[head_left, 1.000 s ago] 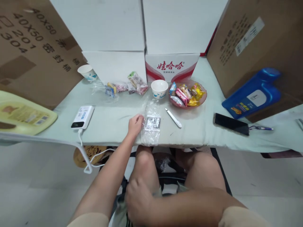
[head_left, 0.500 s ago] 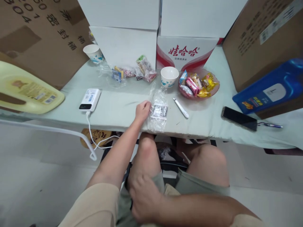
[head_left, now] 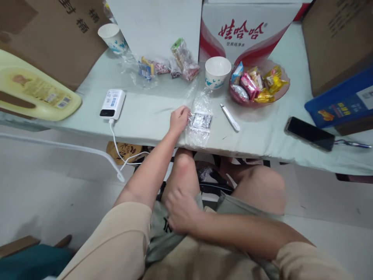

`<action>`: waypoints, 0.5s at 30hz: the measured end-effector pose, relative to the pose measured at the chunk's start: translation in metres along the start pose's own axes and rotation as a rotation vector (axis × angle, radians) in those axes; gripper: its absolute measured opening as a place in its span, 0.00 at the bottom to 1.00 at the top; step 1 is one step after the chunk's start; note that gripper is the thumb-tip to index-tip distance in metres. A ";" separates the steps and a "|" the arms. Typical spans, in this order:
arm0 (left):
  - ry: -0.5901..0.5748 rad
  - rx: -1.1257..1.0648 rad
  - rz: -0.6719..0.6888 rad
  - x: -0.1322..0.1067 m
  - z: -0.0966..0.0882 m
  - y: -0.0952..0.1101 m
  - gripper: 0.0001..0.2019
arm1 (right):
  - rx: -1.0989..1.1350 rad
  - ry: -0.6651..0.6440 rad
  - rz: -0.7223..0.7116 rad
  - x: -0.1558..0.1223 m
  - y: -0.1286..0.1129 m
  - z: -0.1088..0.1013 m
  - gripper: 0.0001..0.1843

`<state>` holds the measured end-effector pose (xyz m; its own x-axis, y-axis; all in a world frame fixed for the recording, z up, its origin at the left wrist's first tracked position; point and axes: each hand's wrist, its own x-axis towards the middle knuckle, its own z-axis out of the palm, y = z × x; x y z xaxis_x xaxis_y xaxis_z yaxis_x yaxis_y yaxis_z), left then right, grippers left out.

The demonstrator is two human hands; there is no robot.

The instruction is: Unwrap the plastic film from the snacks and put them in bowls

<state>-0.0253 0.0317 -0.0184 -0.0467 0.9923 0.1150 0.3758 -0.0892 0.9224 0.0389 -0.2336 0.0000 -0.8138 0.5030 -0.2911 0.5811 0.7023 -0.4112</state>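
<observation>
My left hand point(head_left: 179, 119) is on the table, its fingers pinched together at the left edge of a clear plastic bag point(head_left: 201, 136). Inside or under the crinkled plastic lies a small dark and silvery flat packet point(head_left: 202, 120); I cannot tell which. My right hand point(head_left: 184, 212) rests across my left thigh, palm down, slightly blurred, with nothing seen in it. To the right of the bag lies a white pen-shaped cutter point(head_left: 230, 117). A paper cup point(head_left: 217, 73) stands behind the bag, beside a pink glass bowl point(head_left: 237, 97) of wrapped sweets.
Wrapped snacks point(head_left: 183, 58) lie at the back before white cartons point(head_left: 244, 31). A power bank point(head_left: 113, 104) with a white cable, a yellow bottle point(head_left: 37, 91) and another paper cup point(head_left: 113, 38) stand left. On the right are a phone point(head_left: 310, 133) and a blue bottle point(head_left: 340, 101).
The view has tilted downward, so the table things sit higher in the picture. My left hand keeps its place at the bag's edge, and my right hand stays on my thigh.
</observation>
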 end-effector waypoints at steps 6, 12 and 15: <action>0.011 0.007 -0.004 -0.002 0.001 0.003 0.13 | -0.006 -0.040 0.026 0.003 -0.001 0.004 0.21; 0.004 0.016 -0.040 -0.001 -0.001 0.005 0.14 | 0.085 -0.074 -0.094 -0.006 -0.014 0.010 0.21; 0.010 -0.023 -0.061 -0.002 -0.002 0.005 0.14 | -0.032 0.072 0.145 0.018 0.017 -0.021 0.20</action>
<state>-0.0250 0.0293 -0.0134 -0.0783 0.9950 0.0621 0.3510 -0.0308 0.9359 0.0342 -0.2024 0.0063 -0.7197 0.6341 -0.2827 0.6933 0.6345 -0.3417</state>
